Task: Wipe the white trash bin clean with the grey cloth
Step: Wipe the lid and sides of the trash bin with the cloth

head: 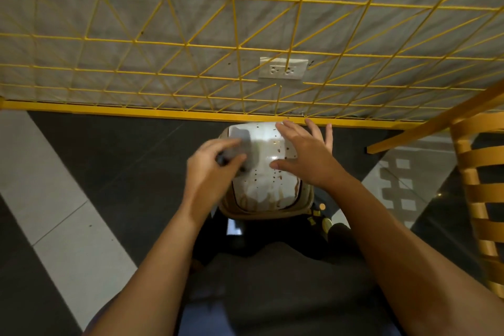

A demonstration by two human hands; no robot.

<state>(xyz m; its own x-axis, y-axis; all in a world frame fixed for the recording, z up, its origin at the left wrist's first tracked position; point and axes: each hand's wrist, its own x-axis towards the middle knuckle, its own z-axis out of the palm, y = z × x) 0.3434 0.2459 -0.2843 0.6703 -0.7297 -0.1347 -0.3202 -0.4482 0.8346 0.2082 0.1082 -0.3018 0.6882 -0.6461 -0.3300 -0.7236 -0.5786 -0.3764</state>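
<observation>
Against the far side of the view stands a grey wall (68, 11) covered by a yellow wire grid fence (237, 22), whose thick yellow bottom rail (109, 110) meets the floor. Dark and pale floor tiles (122, 150) spread below it. A yellow slatted wooden chair (480, 185) fills the right edge of the view.

Just before the bottom rail, at the middle of the floor's far edge, stands the white trash bin with a tan rim (261, 185), upright and seen from above, its lid facing up. The lid's long axis runs from the person straight toward the fence. Brown streaks mark its near end, and brown specks dot the middle and the far right part.

The right hand (302, 155) lies over the lid's right side with its fingers (313, 131) spread wide and straight, reaching to the far edge beside the rail, and the thumb lies on the white surface. The left hand (210, 169), blurred, has its fingers curled round a bunched grey cloth (241, 144) that sits on the lid's far left part.

A small white double wall outlet (283, 68) sits behind the grid, above the bin.
</observation>
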